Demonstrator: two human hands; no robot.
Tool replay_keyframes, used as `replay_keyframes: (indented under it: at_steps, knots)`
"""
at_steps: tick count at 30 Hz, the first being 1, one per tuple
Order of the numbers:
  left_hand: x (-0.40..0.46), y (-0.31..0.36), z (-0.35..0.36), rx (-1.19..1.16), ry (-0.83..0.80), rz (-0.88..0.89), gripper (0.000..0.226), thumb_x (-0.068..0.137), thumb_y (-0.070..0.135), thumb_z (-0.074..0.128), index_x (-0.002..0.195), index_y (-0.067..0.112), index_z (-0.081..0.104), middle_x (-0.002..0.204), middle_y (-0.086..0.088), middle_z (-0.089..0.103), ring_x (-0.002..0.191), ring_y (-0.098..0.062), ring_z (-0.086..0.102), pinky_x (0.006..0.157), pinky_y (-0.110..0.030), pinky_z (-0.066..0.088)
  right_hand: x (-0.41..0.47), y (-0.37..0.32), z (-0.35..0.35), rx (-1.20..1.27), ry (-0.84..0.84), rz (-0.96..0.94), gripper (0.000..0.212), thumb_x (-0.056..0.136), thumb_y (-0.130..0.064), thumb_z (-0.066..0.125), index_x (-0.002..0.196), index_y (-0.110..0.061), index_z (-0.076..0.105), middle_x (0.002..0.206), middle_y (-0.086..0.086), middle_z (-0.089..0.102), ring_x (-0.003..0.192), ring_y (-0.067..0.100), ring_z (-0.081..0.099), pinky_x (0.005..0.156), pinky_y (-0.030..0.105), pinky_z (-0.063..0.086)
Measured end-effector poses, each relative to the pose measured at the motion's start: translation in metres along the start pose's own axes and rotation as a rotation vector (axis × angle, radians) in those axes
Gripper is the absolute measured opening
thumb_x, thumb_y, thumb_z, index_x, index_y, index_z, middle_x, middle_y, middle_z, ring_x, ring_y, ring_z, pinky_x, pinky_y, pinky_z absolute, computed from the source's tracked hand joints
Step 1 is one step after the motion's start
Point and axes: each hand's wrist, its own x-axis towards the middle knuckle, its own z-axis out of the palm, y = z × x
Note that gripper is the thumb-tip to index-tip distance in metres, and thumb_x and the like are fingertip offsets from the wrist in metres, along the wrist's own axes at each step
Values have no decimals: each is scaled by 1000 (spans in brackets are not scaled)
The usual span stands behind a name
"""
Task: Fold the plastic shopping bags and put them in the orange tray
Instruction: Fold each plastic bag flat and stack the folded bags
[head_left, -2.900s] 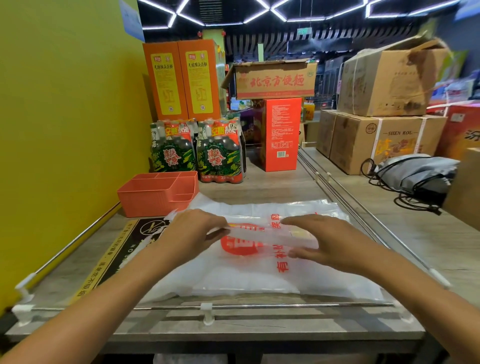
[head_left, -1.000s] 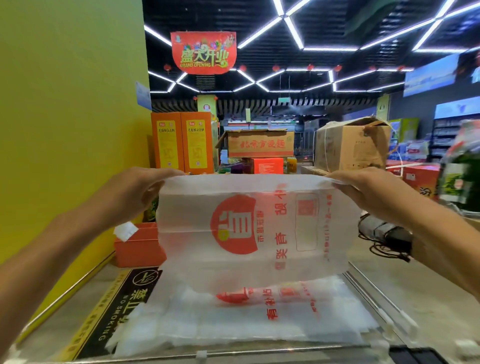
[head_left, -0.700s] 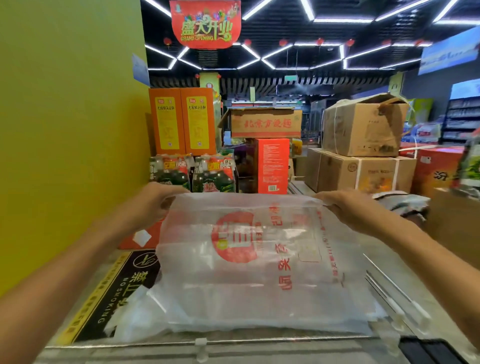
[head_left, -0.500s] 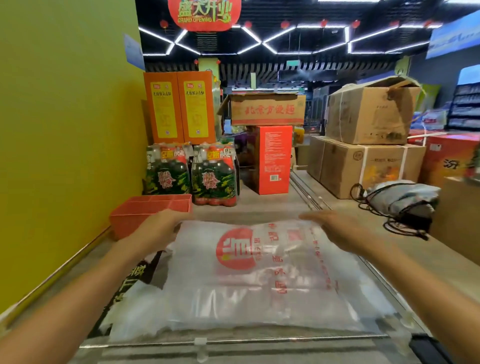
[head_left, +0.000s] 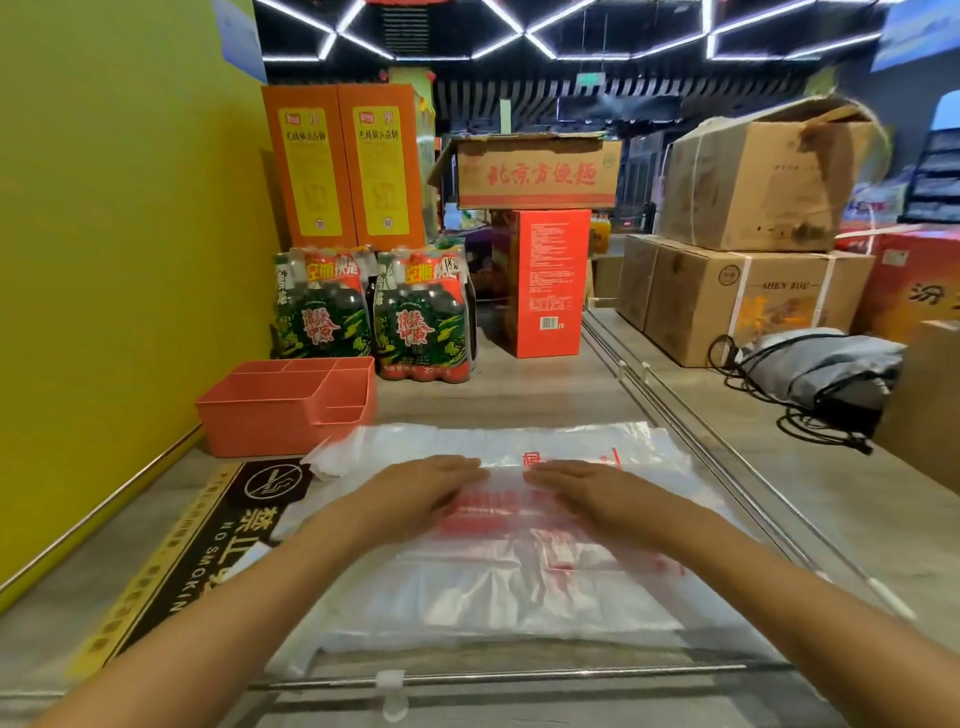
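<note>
Both hands lie flat, palms down, fingers straight and close together, on a thin translucent plastic shopping bag with red print (head_left: 519, 566). Left hand (head_left: 415, 493) and right hand (head_left: 587, 493) sit side by side, fingertips nearly meeting at the bag's far fold; neither grips anything.

The bag is crinkled, glossy, and rests on top of a flat stack of similar translucent bags (head_left: 519, 441), whose far edge shows beyond the fingers. The stack lies on a grey wood-grain counter (head_left: 545, 389), edged with thin metal rails.

Rectangular orange plastic tray with inner dividers (head_left: 285, 410): on the counter left of the stack's far corner, against the yellow-green wall (head_left: 104, 234). No bag visible inside it.

Beside the stack, left: a black and yellow no-smoking sticker (head_left: 208, 545), flat on the counter.

Behind the tray: two shrink-wrapped packs of dark green bottles (head_left: 374, 317), and further back tall orange cartons (head_left: 348, 166).
</note>
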Motion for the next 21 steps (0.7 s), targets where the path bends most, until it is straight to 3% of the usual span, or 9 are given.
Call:
replay_keyframes:
  at_steps: [3, 7, 12, 14, 17, 21]
  knots:
    - [3, 11, 9, -64, -69, -9, 44, 109, 34, 35, 152, 34, 39, 161, 12, 33, 148, -7, 29, 120, -26, 24, 4, -8, 6, 108, -71, -27, 66, 100, -61, 24, 156, -27, 34, 163, -5, 30, 149, 10, 26, 116, 11, 8]
    - [-3, 11, 16, -248, -288, -142, 54, 106, 55, 25, 157, 38, 25, 165, 18, 18, 152, -2, 9, 125, -28, 4, -1, 2, 14, 134, -254, 101, 59, 104, -59, 23, 159, -37, 19, 167, -16, 12, 152, 2, 4, 121, 25, -2]
    - [-7, 22, 2, -233, -336, -176, 59, 104, 59, 24, 159, 35, 23, 166, 15, 16, 154, -7, 7, 125, -32, 4, -6, -7, 7, 151, -295, 149, 68, 98, -70, 17, 159, -40, 15, 167, -16, 8, 154, 5, 1, 126, 39, 0]
    - [-14, 30, -7, -197, -290, -121, 61, 104, 58, 29, 158, 30, 26, 165, 11, 20, 153, -10, 12, 123, -30, 8, -14, -17, -2, 166, -206, 122, 72, 95, -74, 21, 158, -40, 19, 167, -16, 12, 154, 6, 5, 126, 39, 5]
    - [-36, 41, -18, -260, -259, -25, 65, 100, 62, 39, 158, 36, 23, 164, 20, 17, 149, 2, 11, 123, -26, 11, -39, -41, -20, 226, -123, 5, 69, 94, -73, 39, 155, -45, 27, 162, -25, 20, 148, -5, 14, 123, 27, 14]
    - [-60, 52, -24, -255, -341, 38, 81, 88, 76, 50, 156, 49, 15, 160, 33, 10, 145, 11, 9, 119, -21, 8, -66, -67, -26, 177, -232, -65, 77, 88, -74, 53, 155, -46, 27, 159, -31, 21, 143, -9, 19, 117, 23, 18]
